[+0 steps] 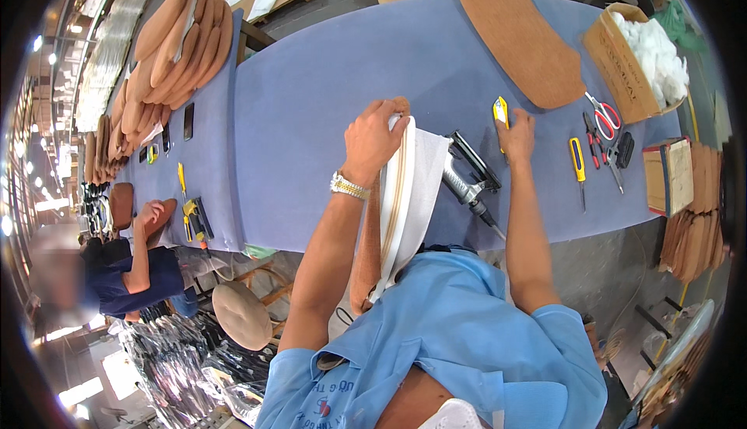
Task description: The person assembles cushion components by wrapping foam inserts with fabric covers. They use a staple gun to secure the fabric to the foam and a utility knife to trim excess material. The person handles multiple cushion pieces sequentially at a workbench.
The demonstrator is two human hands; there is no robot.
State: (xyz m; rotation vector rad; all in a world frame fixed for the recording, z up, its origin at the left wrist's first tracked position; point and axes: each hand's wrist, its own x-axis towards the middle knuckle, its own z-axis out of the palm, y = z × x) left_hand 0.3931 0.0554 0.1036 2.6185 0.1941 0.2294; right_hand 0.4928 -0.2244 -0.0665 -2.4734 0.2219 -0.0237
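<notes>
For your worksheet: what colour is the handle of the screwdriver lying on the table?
Yellow with a black band; the screwdriver shows best in the head view.

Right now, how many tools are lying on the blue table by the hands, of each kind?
Scissors: 1
Yellow-handled screwdriver: 1
Pliers: 1
Staple gun: 1
Yellow utility knife, under the right hand: 1
Total: 5
The left hand holds a padded panel, not a tool.

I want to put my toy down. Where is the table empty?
The blue table is bare between the left hand and the stacked brown panels. It is crowded right of the right hand: screwdriver, scissors, cardboard box.
</notes>
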